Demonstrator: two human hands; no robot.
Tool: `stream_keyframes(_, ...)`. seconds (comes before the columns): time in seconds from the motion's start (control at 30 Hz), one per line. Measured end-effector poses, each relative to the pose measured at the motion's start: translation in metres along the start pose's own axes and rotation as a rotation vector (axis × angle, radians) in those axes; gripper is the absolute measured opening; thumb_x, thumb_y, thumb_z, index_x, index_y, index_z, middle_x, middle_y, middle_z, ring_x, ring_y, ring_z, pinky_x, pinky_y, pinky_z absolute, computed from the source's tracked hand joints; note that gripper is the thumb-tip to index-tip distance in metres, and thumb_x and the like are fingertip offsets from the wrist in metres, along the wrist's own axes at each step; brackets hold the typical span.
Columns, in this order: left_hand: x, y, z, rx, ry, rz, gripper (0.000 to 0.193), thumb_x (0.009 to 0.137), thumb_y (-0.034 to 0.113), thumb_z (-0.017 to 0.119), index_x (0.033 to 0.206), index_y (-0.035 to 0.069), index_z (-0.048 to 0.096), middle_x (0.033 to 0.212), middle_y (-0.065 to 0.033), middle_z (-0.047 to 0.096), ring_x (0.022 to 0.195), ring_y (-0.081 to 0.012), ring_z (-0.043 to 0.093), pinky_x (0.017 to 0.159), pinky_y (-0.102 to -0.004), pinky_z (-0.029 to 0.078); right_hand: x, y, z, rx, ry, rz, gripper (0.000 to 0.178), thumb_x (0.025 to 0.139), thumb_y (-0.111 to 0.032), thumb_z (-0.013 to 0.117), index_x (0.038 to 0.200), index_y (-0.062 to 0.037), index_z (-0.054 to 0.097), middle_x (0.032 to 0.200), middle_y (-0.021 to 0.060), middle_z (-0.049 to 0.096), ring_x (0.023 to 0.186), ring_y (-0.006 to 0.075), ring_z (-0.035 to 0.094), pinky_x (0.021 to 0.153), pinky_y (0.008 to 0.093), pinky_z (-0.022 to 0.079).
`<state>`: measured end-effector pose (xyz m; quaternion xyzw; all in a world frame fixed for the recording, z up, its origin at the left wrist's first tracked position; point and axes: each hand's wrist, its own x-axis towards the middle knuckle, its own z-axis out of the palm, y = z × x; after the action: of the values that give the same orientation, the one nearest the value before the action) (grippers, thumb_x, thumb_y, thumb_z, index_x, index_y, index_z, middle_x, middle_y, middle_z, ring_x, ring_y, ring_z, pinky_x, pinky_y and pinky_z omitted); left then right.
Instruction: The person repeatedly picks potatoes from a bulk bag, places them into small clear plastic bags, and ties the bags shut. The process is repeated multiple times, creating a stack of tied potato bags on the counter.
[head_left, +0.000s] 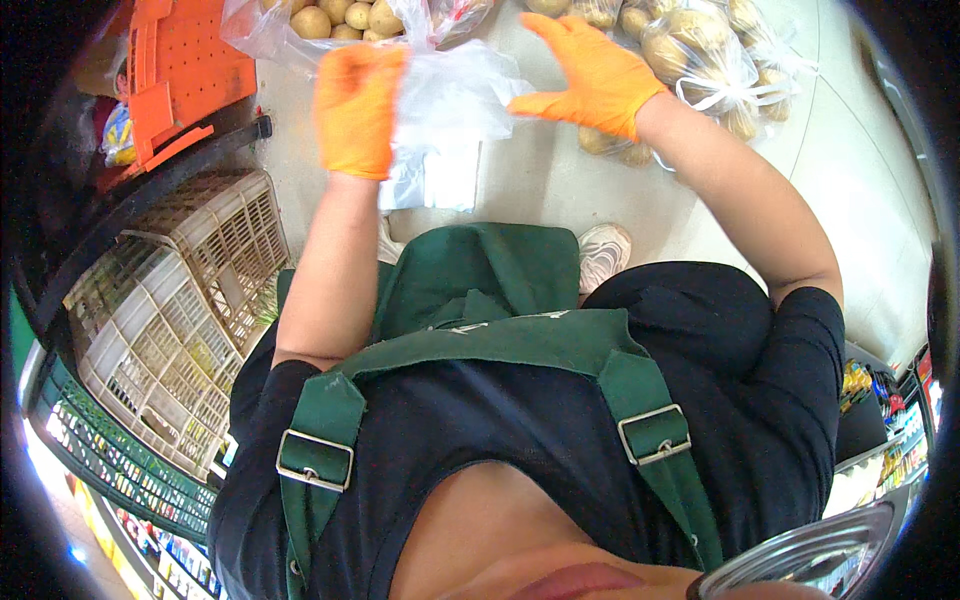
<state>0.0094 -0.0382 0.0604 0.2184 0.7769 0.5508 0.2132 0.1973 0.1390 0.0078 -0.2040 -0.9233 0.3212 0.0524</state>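
My left hand [358,112], in an orange glove, is closed at the edge of a clear plastic bag [460,90]; slight blur softens its fingers. The bag spreads out to the right of that hand and looks empty. My right hand [590,78], gloved in orange too, has its thumb and fingers spread apart just right of the bag, with nothing between them. Below the bag lies a stack of flat white plastic bags [450,175]. Beyond my left hand, loose potatoes [345,15] sit in a large clear plastic liner [255,35].
Tied clear bags of potatoes [700,55] lie on the pale floor [530,180] past my right hand. An orange crate [190,75] stands at the far left. Beige plastic crates [170,330] and a green basket [120,470] are beside me on the left.
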Motion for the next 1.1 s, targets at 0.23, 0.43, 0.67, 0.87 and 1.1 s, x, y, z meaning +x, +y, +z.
stream_keyframes(0.23,-0.027,-0.033,0.007,0.616,-0.679,0.332,0.044,0.088,-0.001,0.064,0.127,0.018,0.07,0.108,-0.0072,0.064,0.114,-0.0212,0.06,0.098,-0.0368,0.049,0.011,0.036,-0.021,0.131,-0.197,0.274,0.042,0.094,-0.014,0.061,0.135,-0.0065,0.058,0.123,0.0127,0.068,0.112,0.027,0.067,0.098,0.0362,0.052)
stream_keyframes(0.43,-0.013,-0.107,-0.062,0.514,-0.98,-0.133,0.049,0.085,-0.001,0.06,0.131,0.016,0.068,0.129,-0.0094,0.063,0.12,-0.024,0.058,0.102,-0.0371,0.049,-0.011,0.083,-0.006,1.126,-0.13,0.59,0.027,0.1,-0.017,0.06,0.124,-0.0049,0.064,0.105,0.0106,0.072,0.099,0.022,0.07,0.081,0.0336,0.054)
stream_keyframes(0.67,0.098,-0.058,-0.03,0.224,-0.105,0.133,0.04,0.1,0.017,0.061,0.136,0.001,0.059,0.111,-0.0079,0.071,0.101,-0.0192,0.066,0.096,-0.0339,0.052,-0.041,0.1,0.003,-0.252,-0.051,-0.051,0.013,0.093,-0.022,0.064,0.099,-0.0101,0.065,0.096,0.0134,0.069,0.082,0.0336,0.068,0.069,0.0448,0.053)
stream_keyframes(0.87,0.125,-0.034,0.136,0.429,-0.308,0.705,0.046,0.093,0.02,0.048,0.134,0.004,0.056,0.118,-0.0227,0.069,0.112,-0.0345,0.066,0.097,-0.0422,0.05,-0.051,0.113,0.023,-0.192,-0.013,-0.166,0.021,0.084,-0.017,0.066,0.103,-0.0111,0.062,0.087,0.0135,0.067,0.081,0.0364,0.068,0.067,0.0491,0.052)
stream_keyframes(1.1,0.156,-0.012,0.074,0.925,-0.34,0.464,0.034,0.088,0.023,0.058,0.117,0.01,0.068,0.113,-0.0159,0.072,0.105,-0.0355,0.066,0.095,-0.0425,0.052,-0.054,0.122,0.027,-0.123,0.033,-0.2,0.022,0.083,-0.015,0.067,0.104,-0.0128,0.06,0.088,0.0126,0.067,0.079,0.0363,0.068,0.067,0.049,0.052)
